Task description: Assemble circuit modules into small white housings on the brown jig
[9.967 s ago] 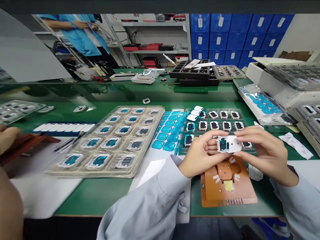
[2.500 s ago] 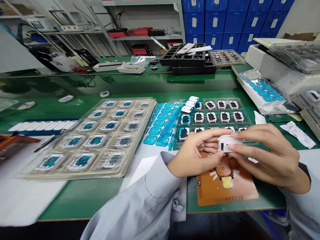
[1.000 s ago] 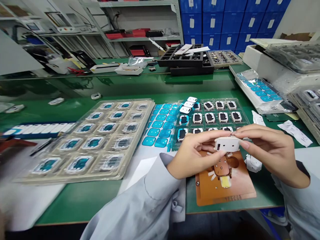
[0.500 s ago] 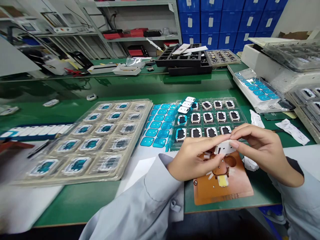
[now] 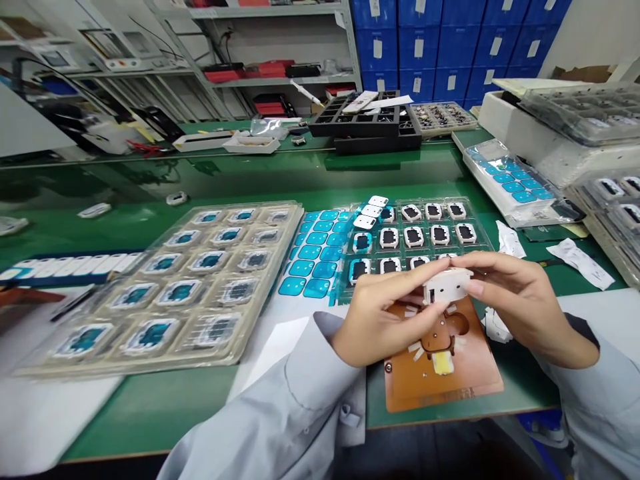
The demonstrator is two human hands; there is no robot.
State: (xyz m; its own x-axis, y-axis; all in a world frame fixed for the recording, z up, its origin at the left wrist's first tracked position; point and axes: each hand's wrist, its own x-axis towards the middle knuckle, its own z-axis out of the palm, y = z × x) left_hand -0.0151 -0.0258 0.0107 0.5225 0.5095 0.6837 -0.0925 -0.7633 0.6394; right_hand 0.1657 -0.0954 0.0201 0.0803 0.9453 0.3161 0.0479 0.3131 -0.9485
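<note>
Both my hands grip a small white plastic housing (image 5: 447,287), its side with a dark slot and small holes facing me. My left hand (image 5: 387,313) pinches it at the left between thumb and fingers. From the right, my right hand (image 5: 525,303) holds it with thumb below and fingers over the top edge. Beneath the hands lies an orange-brown fixture plate (image 5: 470,380) with a recess, a round hole and a yellow pad (image 5: 443,363). Just behind them, a clear tray (image 5: 480,253) carries rows of white frames with dark centres, partly covered by my hands.
On the left stands a large blister tray (image 5: 245,333) of white frames with teal centres. Between the trays lies a sheet of blue adhesive pieces (image 5: 310,257). Crumpled white papers (image 5: 583,263) are at the right. Black compartment trays (image 5: 370,127) and blue bins (image 5: 420,50) stand farther back.
The housing has tipped so that more of its slotted side faces me. Both hands keep hold of it, and the whole view has shifted slightly.
</note>
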